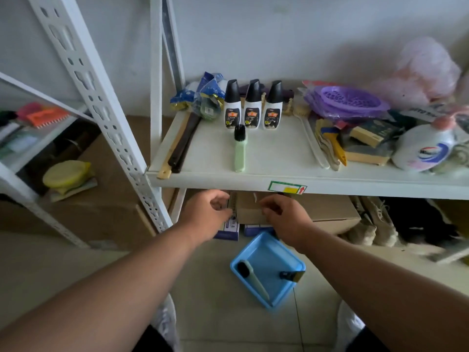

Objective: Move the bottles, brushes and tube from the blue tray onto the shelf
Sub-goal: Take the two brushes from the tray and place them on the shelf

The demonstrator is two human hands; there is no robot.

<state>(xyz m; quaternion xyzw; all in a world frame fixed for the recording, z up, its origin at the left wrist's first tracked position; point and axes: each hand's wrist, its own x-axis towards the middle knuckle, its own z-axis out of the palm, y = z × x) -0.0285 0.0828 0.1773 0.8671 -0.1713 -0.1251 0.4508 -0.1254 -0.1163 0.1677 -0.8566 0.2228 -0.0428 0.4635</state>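
Observation:
Three white bottles with black caps [252,106] stand in a row on the white shelf [253,179]. In front of them lies a green brush [239,149] with black bristles. On the floor below sits the blue tray [279,252]. It holds a second brush [251,278] with a pale handle and a small dark tube [291,275] at its right rim. My left hand [208,214] and my right hand [284,214] hover side by side just under the shelf edge, above the tray. The fingers of both are loosely curled and hold nothing.
A dark wooden-handled tool [181,146] lies on the shelf's left side. Purple strainers [352,100], brushes and a white detergent bottle [426,151] crowd its right side. Cardboard boxes [327,212] and shoes [373,227] sit under the shelf. A slotted white upright [101,115] stands to the left.

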